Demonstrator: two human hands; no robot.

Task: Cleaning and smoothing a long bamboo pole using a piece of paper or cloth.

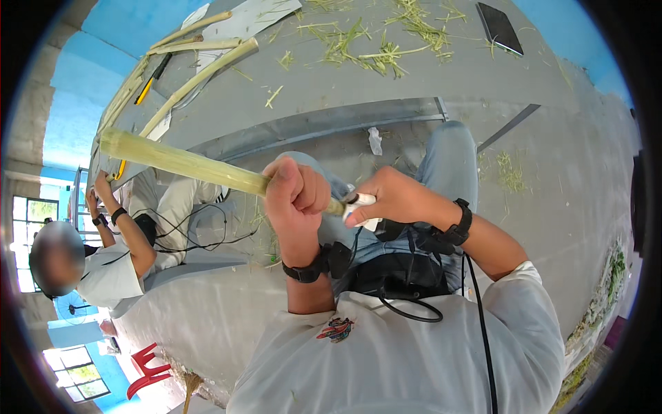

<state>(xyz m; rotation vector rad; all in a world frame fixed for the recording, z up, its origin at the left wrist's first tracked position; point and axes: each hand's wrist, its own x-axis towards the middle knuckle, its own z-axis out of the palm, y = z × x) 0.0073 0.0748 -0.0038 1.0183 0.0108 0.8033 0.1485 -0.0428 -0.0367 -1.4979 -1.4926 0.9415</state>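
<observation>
My left hand [298, 186] is closed in a fist around a long pale green stalk [186, 164]. The stalk points away to the left over the table edge, and its near end reaches toward my lap. At that near end, my right hand [389, 196] is closed on a small white-handled peeler [360, 205]. A bit of metal shows at its head, right by the stalk; the fingers cover much of the rest. Thin green shavings [386, 55] lie scattered over the grey table [310, 83] ahead of me.
Several peeled stalks [207, 81] and a yellow-and-black cutter [146, 88] lie at the table's left. A phone [500, 29] rests far right. A co-worker [117, 255] sits on the left, hands at the table edge. Black cables [483, 331] hang along my body.
</observation>
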